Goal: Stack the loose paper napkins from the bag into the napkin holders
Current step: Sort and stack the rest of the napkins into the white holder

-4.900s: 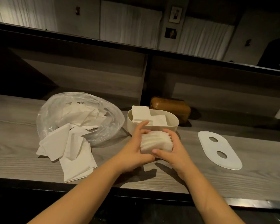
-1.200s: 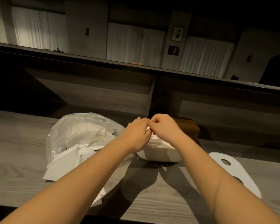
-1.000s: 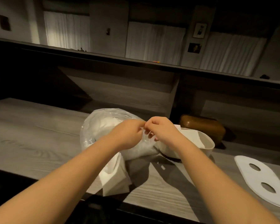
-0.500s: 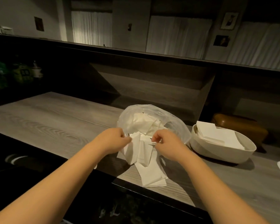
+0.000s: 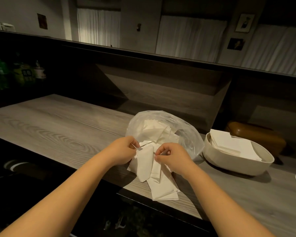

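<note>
Both hands worked at the bag (image 5: 166,127) mouth on the tabletop (image 5: 61,127). The left hand (image 5: 121,151) kept a narrow grip, pinching a napkin (image 5: 143,164) that hung down just right of it. The right hand (image 5: 172,158) pinched the napkins (image 5: 162,187) spilling below both grips. The holder (image 5: 237,161), part filled, stood right of the right hand.

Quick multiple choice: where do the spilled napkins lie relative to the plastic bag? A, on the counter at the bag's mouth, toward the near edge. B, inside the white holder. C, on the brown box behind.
A: the loose napkins spill from the plastic bag onto the counter, reaching its near edge.
</note>
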The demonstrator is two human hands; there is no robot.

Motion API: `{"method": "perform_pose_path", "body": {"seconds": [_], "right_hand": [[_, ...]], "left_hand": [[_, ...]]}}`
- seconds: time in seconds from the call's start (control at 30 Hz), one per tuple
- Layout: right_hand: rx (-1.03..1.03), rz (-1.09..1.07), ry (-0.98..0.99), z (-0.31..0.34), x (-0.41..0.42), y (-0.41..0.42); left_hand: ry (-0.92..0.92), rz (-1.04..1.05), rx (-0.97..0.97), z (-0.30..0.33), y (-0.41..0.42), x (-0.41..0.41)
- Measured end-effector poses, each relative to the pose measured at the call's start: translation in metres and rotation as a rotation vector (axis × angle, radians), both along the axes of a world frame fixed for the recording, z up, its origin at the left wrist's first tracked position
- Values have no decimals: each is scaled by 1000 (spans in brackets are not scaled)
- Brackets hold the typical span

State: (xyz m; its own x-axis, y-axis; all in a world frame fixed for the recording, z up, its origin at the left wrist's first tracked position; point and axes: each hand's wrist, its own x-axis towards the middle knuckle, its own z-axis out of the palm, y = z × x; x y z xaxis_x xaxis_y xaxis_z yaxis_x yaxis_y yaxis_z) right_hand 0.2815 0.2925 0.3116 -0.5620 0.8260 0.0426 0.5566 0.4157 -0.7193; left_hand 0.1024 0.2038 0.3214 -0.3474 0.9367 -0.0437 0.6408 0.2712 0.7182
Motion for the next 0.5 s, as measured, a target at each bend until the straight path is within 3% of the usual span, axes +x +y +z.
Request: {"method": "perform_pose_path", "body": {"seconds": [0.23,0.37,0.5], "right_hand": [[-34,-78,137,-4,2,2],[-65,-74,171,-3,4,0],[-98,-72,321,8,11,3]], "left_hand": [[190,20,-44,3,-1,0],[121,4,13,3,1,3],[23,5,192,18,3,4]]}}
